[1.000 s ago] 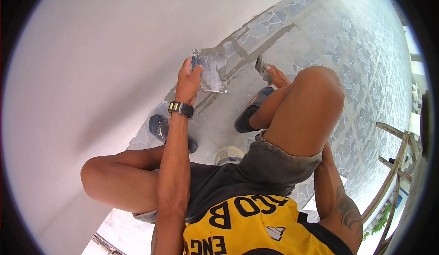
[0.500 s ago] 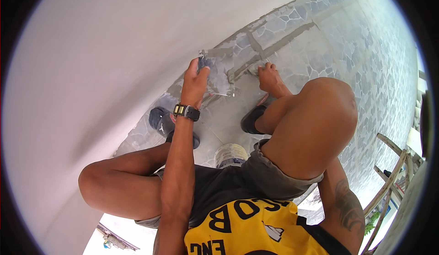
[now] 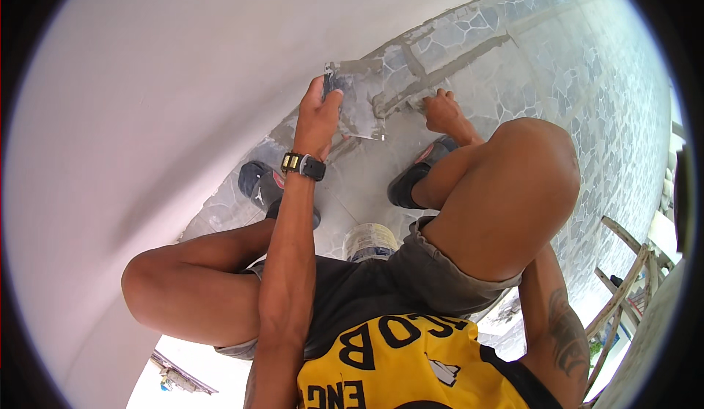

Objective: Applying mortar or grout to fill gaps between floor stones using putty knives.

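My left hand [image 3: 320,119], with a watch on its wrist, grips a flat rectangular plastering trowel [image 3: 359,90] by its edge handle. A lump of wet grey mortar [image 3: 379,104] clings to the plate's right edge. Just right of it, my right hand [image 3: 447,112] is closed around a small grey flat tool [image 3: 416,107], mostly hidden by the fingers, so its exact kind is unclear. The tool is low over the tiled floor [image 3: 477,79], beside a joint line smeared with dark mortar [image 3: 462,60].
A smooth white wall [image 3: 183,79] rises along the left. Between my feet stands a white bucket [image 3: 370,239]. My shoes [image 3: 407,187] rest on the tiles on either side. Rough wooden poles [image 3: 623,291] stand at the right, and stone-patterned tiles extend to the far right.
Both hands appear slightly higher and further right in view, the trowel with them. The right hand has turned a little, its fingers still closed on the small tool.
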A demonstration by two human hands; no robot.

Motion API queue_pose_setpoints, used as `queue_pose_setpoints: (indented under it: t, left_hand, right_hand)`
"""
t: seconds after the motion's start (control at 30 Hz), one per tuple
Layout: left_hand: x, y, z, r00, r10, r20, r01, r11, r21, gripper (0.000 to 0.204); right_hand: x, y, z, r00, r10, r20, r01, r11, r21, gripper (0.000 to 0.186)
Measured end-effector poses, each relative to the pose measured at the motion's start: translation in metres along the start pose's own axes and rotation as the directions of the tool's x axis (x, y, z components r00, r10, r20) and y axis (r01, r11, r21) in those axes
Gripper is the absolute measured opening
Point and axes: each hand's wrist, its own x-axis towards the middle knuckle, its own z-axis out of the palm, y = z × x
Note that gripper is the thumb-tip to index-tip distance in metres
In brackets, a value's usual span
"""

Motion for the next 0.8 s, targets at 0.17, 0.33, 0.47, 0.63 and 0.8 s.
queue_pose_setpoints:
  t: [0.17,0.33,0.47,0.63,0.8]
  left_hand:
    - [0.008,-0.013,0.006,0.986,0.147,0.083,-0.154,0.984,0.087,0.04]
    - [-0.024,-0.006,0.003,0.998,0.061,0.028,-0.06,0.998,-0.007,0.042]
    - [-0.034,0.007,0.001,0.996,0.081,0.036,-0.081,0.997,-0.02,0.041]
    - [-0.036,0.002,0.016,0.995,0.087,0.057,-0.087,0.996,-0.013,0.036]
    - [-0.038,-0.002,0.015,0.996,0.085,0.034,-0.084,0.996,-0.018,0.034]
  right_hand:
    - [-0.012,0.003,0.017,0.871,-0.011,-0.491,0.032,0.999,0.035,0.052]
    - [-0.027,0.0,0.015,0.987,0.005,-0.158,0.003,0.999,0.052,0.059]
    - [-0.029,-0.01,0.006,0.908,0.073,-0.414,0.016,0.978,0.207,0.052]
    - [-0.029,0.003,0.017,0.949,-0.033,-0.312,0.048,0.998,0.04,0.045]
    - [-0.037,0.006,0.01,0.998,-0.025,-0.051,0.025,1.0,0.001,0.048]
